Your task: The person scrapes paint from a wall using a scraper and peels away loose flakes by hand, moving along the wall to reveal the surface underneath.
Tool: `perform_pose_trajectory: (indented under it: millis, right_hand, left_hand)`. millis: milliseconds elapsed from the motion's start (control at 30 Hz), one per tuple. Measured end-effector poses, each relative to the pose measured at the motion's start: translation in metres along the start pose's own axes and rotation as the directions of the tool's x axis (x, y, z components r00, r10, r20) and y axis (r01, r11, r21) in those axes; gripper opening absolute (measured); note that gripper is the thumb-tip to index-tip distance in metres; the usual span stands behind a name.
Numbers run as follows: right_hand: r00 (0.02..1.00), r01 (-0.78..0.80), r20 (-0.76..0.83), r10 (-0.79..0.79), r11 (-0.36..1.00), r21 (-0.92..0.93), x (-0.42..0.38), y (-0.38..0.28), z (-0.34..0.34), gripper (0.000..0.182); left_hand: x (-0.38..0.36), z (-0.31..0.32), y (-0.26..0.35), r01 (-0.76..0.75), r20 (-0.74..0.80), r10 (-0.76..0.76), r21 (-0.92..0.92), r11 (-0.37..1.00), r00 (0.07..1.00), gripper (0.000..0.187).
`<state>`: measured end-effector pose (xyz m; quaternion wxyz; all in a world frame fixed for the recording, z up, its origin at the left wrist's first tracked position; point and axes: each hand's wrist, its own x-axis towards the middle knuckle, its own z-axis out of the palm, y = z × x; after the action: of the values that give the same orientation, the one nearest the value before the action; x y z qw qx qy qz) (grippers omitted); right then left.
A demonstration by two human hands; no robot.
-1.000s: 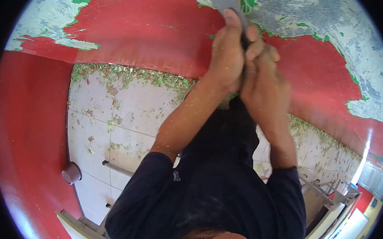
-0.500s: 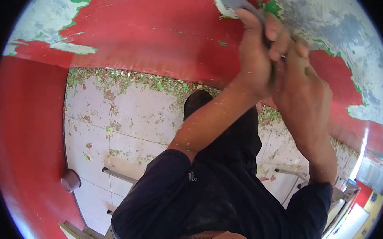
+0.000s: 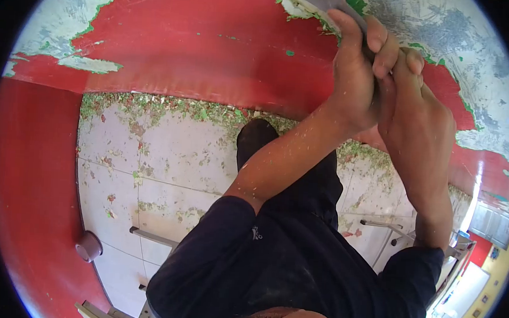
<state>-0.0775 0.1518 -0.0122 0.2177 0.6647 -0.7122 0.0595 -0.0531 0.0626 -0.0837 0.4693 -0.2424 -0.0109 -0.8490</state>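
By the wall, apart from the scraper, sits a bucket, contents unclear.

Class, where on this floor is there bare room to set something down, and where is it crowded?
The barest floor lies between the brown pot and left-hand metal bar, beside the red side wall. Paint flakes crowd the foot of the peeling wall; a metal frame breaks up the right.
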Motion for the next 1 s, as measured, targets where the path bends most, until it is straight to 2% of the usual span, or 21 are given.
perform_pose_trajectory:
  millis: [67, 167, 200, 267, 367, 433, 533, 600, 700, 733, 833, 933, 1000]
  right_hand:
    - [0.998, 0.066, 0.028, -0.065, 0.996, -0.063, 0.009, -0.010, 0.005, 0.013]
    - [0.993, 0.119, 0.041, -0.115, 0.985, -0.122, 0.016, -0.001, 0.006, 0.013]
    - [0.988, 0.148, 0.052, -0.143, 0.982, -0.117, 0.015, -0.001, 0.006, 0.014]
    - [0.994, 0.107, 0.038, -0.104, 0.990, -0.090, 0.006, 0.000, -0.007, 0.015]
    - [0.990, 0.124, 0.079, -0.114, 0.984, -0.130, 0.013, -0.005, -0.007, 0.015]
    - [0.987, 0.151, 0.078, -0.138, 0.971, -0.186, 0.023, 0.000, -0.005, 0.014]
    - [0.980, 0.195, 0.075, -0.184, 0.961, -0.196, 0.021, 0.003, -0.016, 0.013]
    - [0.979, 0.202, 0.053, -0.195, 0.958, -0.203, 0.023, -0.002, -0.034, 0.013]
    - [0.985, 0.157, 0.107, -0.135, 0.961, -0.229, 0.032, -0.001, -0.018, 0.012]
    - [0.980, 0.190, 0.099, -0.170, 0.949, -0.253, 0.035, 0.002, -0.017, 0.012]
    - [0.970, 0.241, 0.102, -0.221, 0.936, -0.257, 0.027, 0.001, -0.022, 0.013]
    - [0.970, 0.244, 0.061, -0.236, 0.933, -0.264, 0.037, -0.006, -0.031, 0.014]
    - [0.974, 0.224, 0.083, -0.209, 0.930, -0.291, 0.038, -0.006, -0.018, 0.014]
  left_hand:
    - [0.004, -0.012, 0.005, -0.037, 0.062, 0.037, -0.001, 0.999, 0.997, 0.055]
    - [-0.001, -0.002, 0.013, 0.039, 0.092, -0.017, -0.251, 0.967, 0.996, 0.045]
    - [-0.007, 0.010, 0.013, 0.024, -0.029, -0.033, -0.269, 0.963, 0.999, 0.045]
    - [-0.006, -0.004, -0.002, 0.064, 0.094, -0.040, -0.270, 0.961, 0.995, 0.044]
    - [-0.011, 0.009, 0.003, 0.044, 0.024, -0.039, -0.295, 0.954, 0.999, 0.043]
    - [-0.006, 0.009, 0.007, 0.018, 0.035, -0.006, -0.341, 0.940, 0.999, 0.043]
    - [-0.001, 0.001, 0.003, 0.019, 0.164, 0.037, -0.329, 0.944, 0.986, 0.043]
    - [0.005, 0.010, -0.005, 0.052, 0.167, 0.002, -0.319, 0.946, 0.986, 0.041]
    - [-0.003, 0.010, 0.004, -0.029, 0.062, 0.049, -0.293, 0.956, 0.997, 0.041]
    - [-0.001, 0.012, 0.004, -0.040, 0.038, 0.053, -0.283, 0.958, 0.998, 0.041]
    - [0.001, 0.012, -0.001, -0.090, 0.054, 0.110, -0.289, 0.953, 0.992, 0.040]
    - [0.008, 0.003, -0.006, 0.032, 0.238, 0.072, -0.407, 0.913, 0.969, 0.039]
    - [0.004, 0.000, 0.004, -0.022, 0.196, 0.090, -0.328, 0.945, 0.976, 0.038]
